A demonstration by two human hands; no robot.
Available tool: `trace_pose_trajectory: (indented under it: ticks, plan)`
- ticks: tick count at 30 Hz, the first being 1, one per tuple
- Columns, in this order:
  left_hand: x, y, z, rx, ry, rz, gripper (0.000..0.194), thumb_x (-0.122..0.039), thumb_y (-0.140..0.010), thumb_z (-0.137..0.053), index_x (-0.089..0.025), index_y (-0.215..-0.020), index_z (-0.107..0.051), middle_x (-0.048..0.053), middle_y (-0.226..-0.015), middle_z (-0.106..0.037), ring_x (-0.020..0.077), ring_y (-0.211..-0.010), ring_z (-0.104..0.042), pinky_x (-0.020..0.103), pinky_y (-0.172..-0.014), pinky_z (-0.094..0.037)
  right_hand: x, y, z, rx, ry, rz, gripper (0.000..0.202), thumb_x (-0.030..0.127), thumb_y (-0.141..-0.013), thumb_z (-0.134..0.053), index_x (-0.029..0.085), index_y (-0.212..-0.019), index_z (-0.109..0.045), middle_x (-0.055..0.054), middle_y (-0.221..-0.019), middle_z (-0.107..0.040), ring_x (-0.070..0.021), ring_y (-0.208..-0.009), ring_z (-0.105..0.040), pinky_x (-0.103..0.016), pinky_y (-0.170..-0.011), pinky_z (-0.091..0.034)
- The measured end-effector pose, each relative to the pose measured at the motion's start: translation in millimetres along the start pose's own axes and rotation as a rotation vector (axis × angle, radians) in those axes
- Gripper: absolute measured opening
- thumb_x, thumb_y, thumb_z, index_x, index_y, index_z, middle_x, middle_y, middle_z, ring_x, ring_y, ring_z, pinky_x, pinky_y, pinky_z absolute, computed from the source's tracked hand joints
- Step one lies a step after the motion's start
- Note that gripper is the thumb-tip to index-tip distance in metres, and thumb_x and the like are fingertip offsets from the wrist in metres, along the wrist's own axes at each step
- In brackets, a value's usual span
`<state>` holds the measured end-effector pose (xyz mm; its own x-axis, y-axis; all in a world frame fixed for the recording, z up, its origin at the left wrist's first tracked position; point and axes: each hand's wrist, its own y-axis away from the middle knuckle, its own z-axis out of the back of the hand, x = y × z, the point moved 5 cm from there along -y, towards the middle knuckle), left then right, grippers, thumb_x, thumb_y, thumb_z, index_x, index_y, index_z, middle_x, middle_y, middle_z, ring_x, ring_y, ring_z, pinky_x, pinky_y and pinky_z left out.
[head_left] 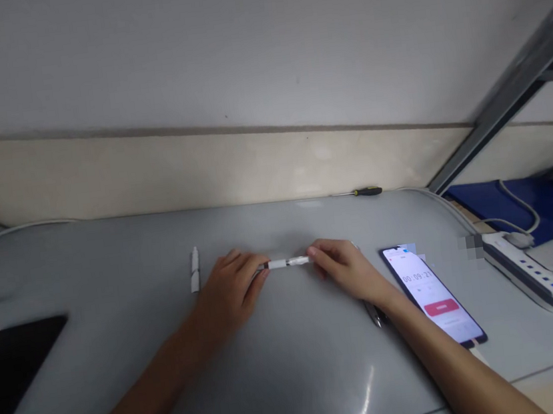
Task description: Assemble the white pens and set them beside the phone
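A slim white pen (277,264) lies level between my two hands, just above or on the grey table; I cannot tell which. My left hand (233,286) is closed on its left end, thumb and fingers pinching the darker part. The right end, which looks clear or whitish, is pinched by the thumb and fingers of my right hand (341,266). Left of my left hand, a short white pen-like piece (194,271) rests on the table, apart from the fingers. A dark shiny object (374,314) is partly hidden beneath my right wrist.
On the right, a phone (433,295) with a lit timer lies on the grey table (296,366). Beyond it sits a white power strip (536,269) with plugs and cables. A screwdriver (368,192) lies by the wall. A black flat object (19,373) is at left.
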<state>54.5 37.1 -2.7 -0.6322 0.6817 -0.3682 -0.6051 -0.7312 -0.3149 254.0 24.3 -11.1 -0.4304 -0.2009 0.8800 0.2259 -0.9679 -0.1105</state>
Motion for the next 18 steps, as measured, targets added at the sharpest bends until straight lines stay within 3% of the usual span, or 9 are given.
trace_pose_trajectory:
  ticks: [3,5,7,11,13,15,18]
  plan:
    - [0.5,1.0,-1.7,0.005,-0.017,-0.015,0.025,-0.03,-0.1,-0.036,-0.02,-0.101,-0.059,0.003,-0.09,-0.063,0.0201,-0.087,-0.053,0.035,-0.08,-0.041,-0.5,-0.5,2.3,-0.047,-0.014,0.031,0.027,0.039,-0.085,-0.064,0.019,-0.103,-0.062,0.003,-0.07,-0.056,-0.0118,-0.061,-0.049,-0.023,-0.057,-0.038]
    - [0.5,1.6,-2.2,0.001,-0.019,-0.014,0.025,-0.03,-0.1,-0.036,-0.019,-0.102,-0.059,0.003,-0.091,-0.063,0.02,-0.087,-0.053,0.035,-0.08,-0.041,-2.9,-0.5,0.3,-0.013,0.006,0.013,0.023,0.04,-0.088,-0.06,0.018,-0.091,-0.065,0.001,-0.069,-0.059,-0.012,-0.061,-0.051,-0.024,-0.058,-0.039]
    - [-0.1,1.7,-2.2,0.003,-0.01,-0.01,0.025,-0.03,-0.1,-0.036,-0.019,-0.102,-0.059,0.003,-0.091,-0.063,0.0198,-0.086,-0.053,0.035,-0.08,-0.041,-6.3,-0.4,-0.7,0.001,0.015,-0.035,0.031,0.042,-0.094,-0.05,0.017,-0.086,-0.066,0.0,-0.064,-0.06,-0.0119,-0.058,-0.051,-0.025,-0.057,-0.038]
    - [-0.7,1.2,-1.8,0.012,0.001,0.002,0.026,-0.03,-0.099,-0.036,-0.02,-0.101,-0.06,0.003,-0.09,-0.064,0.0201,-0.086,-0.053,0.035,-0.08,-0.041,-2.4,-0.1,0.8,-0.032,-0.028,0.016,0.03,0.038,-0.082,-0.068,0.02,-0.105,-0.063,0.002,-0.072,-0.061,-0.0119,-0.061,-0.052,-0.023,-0.056,-0.038]
    - [-0.9,1.0,-2.2,0.017,0.005,-0.004,0.027,-0.029,-0.099,-0.035,-0.02,-0.1,-0.06,0.004,-0.09,-0.064,0.0204,-0.086,-0.053,0.035,-0.079,-0.041,0.8,0.2,-2.0,0.027,0.01,0.039,0.019,0.036,-0.082,-0.067,0.019,-0.09,-0.065,0.002,-0.069,-0.058,-0.011,-0.06,-0.049,-0.023,-0.055,-0.036]
    - [-0.9,1.1,-2.9,0.02,0.017,-0.013,0.028,-0.029,-0.1,-0.034,-0.02,-0.102,-0.06,0.004,-0.09,-0.064,0.0201,-0.085,-0.053,0.035,-0.079,-0.042,1.1,0.6,-3.5,0.062,0.062,0.01,0.028,0.039,-0.091,-0.054,0.018,-0.074,-0.063,0.003,-0.06,-0.052,-0.0101,-0.055,-0.044,-0.023,-0.052,-0.032]
    - [0.3,1.2,-2.5,0.005,0.026,-0.009,0.028,-0.029,-0.1,-0.034,-0.02,-0.105,-0.06,0.004,-0.091,-0.064,0.0197,-0.086,-0.053,0.035,-0.08,-0.042,1.2,0.3,-1.0,0.009,0.041,-0.004,0.025,0.042,-0.091,-0.055,0.019,-0.084,-0.063,0.004,-0.061,-0.051,-0.0103,-0.055,-0.044,-0.023,-0.052,-0.033]
